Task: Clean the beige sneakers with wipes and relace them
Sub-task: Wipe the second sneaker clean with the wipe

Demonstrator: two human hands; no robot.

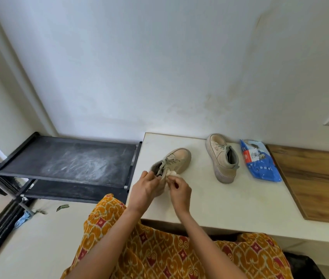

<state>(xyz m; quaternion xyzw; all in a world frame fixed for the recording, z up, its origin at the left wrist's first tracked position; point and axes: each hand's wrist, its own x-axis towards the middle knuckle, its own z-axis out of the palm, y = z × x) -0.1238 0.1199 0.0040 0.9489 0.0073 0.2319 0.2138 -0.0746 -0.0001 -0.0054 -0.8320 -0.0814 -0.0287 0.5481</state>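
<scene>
Black mesh shelving (67,160) stands well to the left of both hands, its top tier dusty and bare, and plays no part for now. Beside it, the white worktop (210,200) carries the work.

The left hand (144,190) has its grip curled round the heel end of the near sneaker (174,163), thumb at the collar, apparently steadying the shoe so it does not slide under rubbing. That sneaker lies just beyond the hands, its long axis running diagonally: heel toward the person and to the left, toe pointing away and to the right. Its laces are threaded, so relacing seems not yet begun.

The right hand (180,191) pinches a crumpled white wipe (172,175) between thumb and fingertips, pressed against the shoe's side near the collar; a small, tight grip like this suits scrubbing one spot instead of sweeping the whole upper.

Farther right of the hands, well apart, the second sneaker (221,157) rests on its sole, toe pointing away and slightly left, heel toward the near right. Probably it waits its turn there, out of the working space.

Just right of it lies the blue wipes pack (260,161), within reach of the right hand for a fresh sheet. A wooden board (312,178) covers the worktop's far right.
</scene>
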